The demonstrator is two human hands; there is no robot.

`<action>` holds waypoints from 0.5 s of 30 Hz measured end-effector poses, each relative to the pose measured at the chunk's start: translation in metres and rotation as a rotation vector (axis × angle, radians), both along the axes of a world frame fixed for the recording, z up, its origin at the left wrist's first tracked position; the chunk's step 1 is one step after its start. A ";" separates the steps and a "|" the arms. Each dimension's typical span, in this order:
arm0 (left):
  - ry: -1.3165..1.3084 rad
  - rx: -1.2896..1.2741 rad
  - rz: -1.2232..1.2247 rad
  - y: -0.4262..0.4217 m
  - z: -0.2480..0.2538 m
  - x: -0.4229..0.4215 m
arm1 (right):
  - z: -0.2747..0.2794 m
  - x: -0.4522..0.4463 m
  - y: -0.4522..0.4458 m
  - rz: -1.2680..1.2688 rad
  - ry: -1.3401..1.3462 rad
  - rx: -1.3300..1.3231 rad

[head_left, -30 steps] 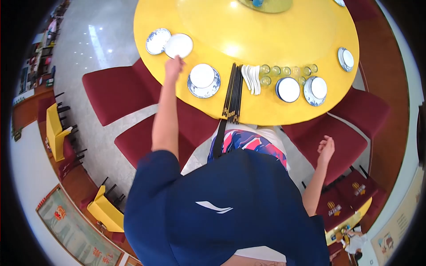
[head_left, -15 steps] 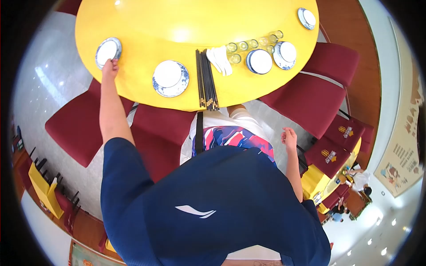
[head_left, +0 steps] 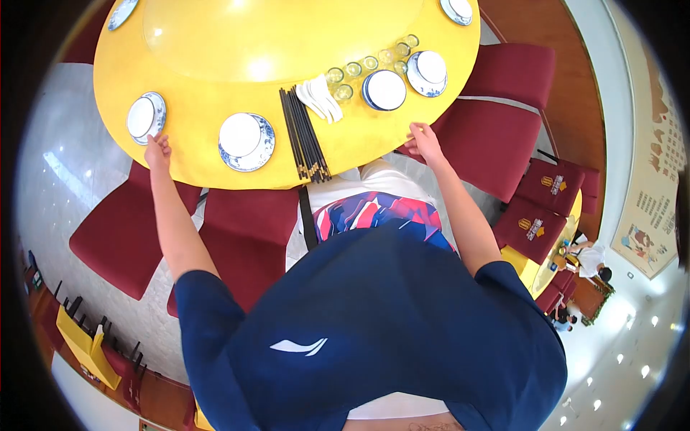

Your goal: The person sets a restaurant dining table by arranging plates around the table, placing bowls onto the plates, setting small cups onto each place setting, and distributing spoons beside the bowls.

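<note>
My left hand (head_left: 158, 151) is at the near edge of a white bowl (head_left: 141, 116) on a blue-patterned plate at the table's left; its fingers are loosely bent and apart, and I cannot tell whether they still touch the rim. Over the table's front right edge, my right hand (head_left: 424, 141) holds nothing, its fingers loosely bent and apart. Between the hands are another white bowl (head_left: 239, 134) on a patterned plate (head_left: 266, 147), a bundle of black chopsticks (head_left: 305, 136), white spoons (head_left: 319, 99) and a stack of white bowls (head_left: 385, 90).
Several glasses (head_left: 353, 70) stand beyond the stacked bowls. At the right is a bowl on a plate (head_left: 429, 87). Dark red chairs (head_left: 496, 151) line the yellow table (head_left: 194, 172). A glass turntable (head_left: 273, 36) covers its middle. People are far off at the right.
My left hand has drawn back slightly from the bowl at the left. My right hand has risen from beside my body to the table's edge. The view has shifted.
</note>
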State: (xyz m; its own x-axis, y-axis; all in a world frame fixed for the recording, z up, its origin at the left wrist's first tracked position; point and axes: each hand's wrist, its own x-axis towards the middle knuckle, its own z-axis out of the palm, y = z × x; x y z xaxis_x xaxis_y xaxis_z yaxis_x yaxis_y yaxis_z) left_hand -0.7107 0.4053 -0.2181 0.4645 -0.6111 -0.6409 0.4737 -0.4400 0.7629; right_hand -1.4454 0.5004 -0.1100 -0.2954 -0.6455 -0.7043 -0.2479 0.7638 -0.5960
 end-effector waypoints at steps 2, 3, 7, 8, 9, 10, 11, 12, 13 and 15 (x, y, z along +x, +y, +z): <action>-0.075 -0.065 0.055 0.032 0.032 -0.043 | 0.000 0.015 -0.035 0.011 -0.035 -0.034; -0.097 -0.084 0.089 0.052 0.062 -0.077 | -0.002 0.020 -0.050 0.014 -0.059 -0.063; 0.036 -0.089 0.440 0.139 0.130 -0.215 | -0.033 0.030 -0.098 0.031 -0.133 -0.192; 0.183 -0.198 0.277 0.177 0.117 -0.233 | -0.043 0.026 -0.105 0.053 -0.161 -0.182; 0.201 -0.107 0.296 0.193 0.134 -0.282 | -0.059 0.018 -0.111 0.085 -0.152 -0.198; 0.214 -0.030 0.281 0.203 0.158 -0.334 | -0.070 0.013 -0.113 0.109 -0.145 -0.217; 0.253 0.035 0.251 0.216 0.163 -0.374 | -0.068 0.012 -0.116 0.092 -0.122 -0.198; 0.220 0.082 0.173 0.230 0.149 -0.407 | -0.069 0.012 -0.118 0.094 -0.149 -0.192; 0.218 0.086 0.135 0.234 0.147 -0.441 | -0.071 0.010 -0.120 0.128 -0.191 -0.208; 0.243 0.100 0.128 0.228 0.144 -0.502 | -0.104 -0.003 -0.122 0.291 -0.133 -0.356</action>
State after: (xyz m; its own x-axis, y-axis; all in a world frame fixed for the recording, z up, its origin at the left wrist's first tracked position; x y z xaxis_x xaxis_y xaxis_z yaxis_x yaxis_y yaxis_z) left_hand -1.2132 0.6338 -0.0740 0.3596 -0.4855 -0.7968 0.6937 -0.4321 0.5763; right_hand -1.4481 0.3784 -0.2141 0.0111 -0.8961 -0.4438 -0.3246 0.4166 -0.8492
